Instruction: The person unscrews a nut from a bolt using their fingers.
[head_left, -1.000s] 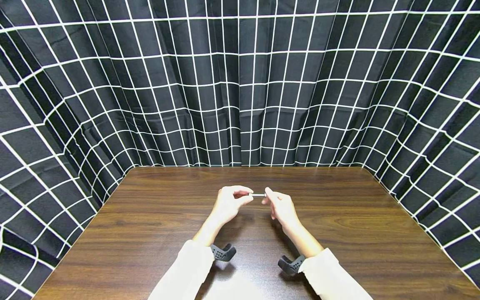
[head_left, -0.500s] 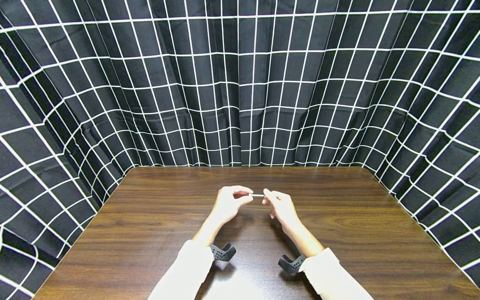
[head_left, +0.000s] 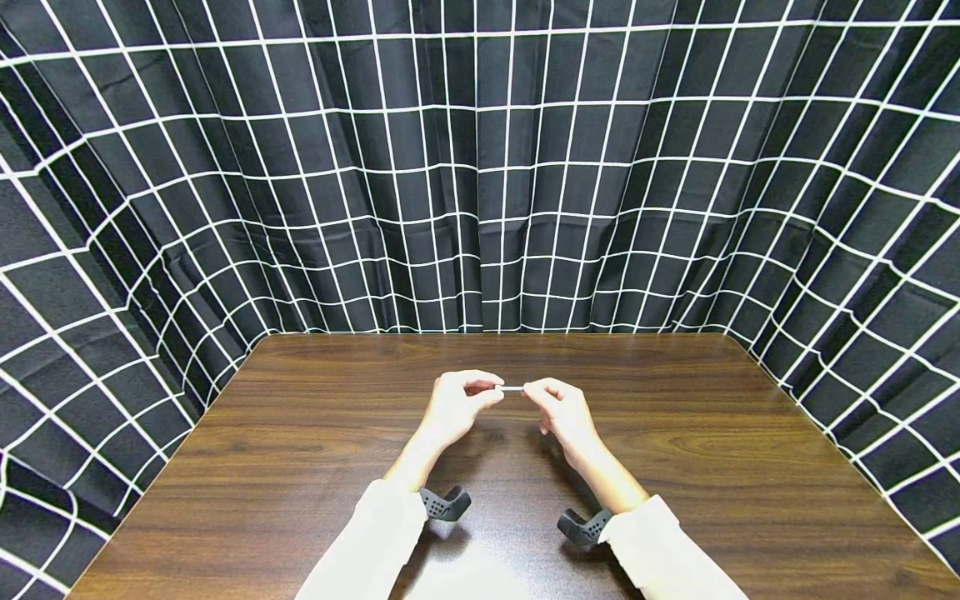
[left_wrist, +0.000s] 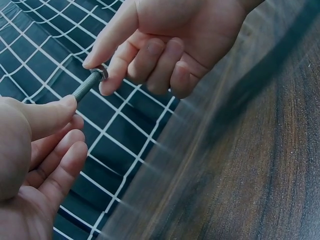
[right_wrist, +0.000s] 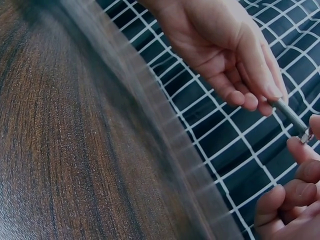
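My left hand (head_left: 452, 408) pinches one end of a threaded metal bolt (head_left: 513, 388) between thumb and fingers. In the left wrist view the bolt (left_wrist: 86, 86) slants up to a small hex nut (left_wrist: 102, 73) at its other end. Thumb and index finger of my right hand (head_left: 564, 414) pinch that nut, the other fingers curling loosely. The right wrist view has the nut (right_wrist: 305, 135) at the fingertips of the right hand (right_wrist: 295, 200), with the left hand (right_wrist: 220, 45) above. The bolt's gripped end is mostly hidden by the left fingers. Both hands are held above the table.
A brown wood-grain table (head_left: 300, 467) lies beneath the hands. Black curtains (head_left: 480, 183) with a white grid stand behind it and along both sides. Dark wrist mounts (head_left: 446, 504) sit at the cuffs of the white sleeves (head_left: 371, 542).
My right hand has shifted slightly left, its fingertips changing position at the nut, and less of the bolt shows between the hands. The left hand has barely moved.
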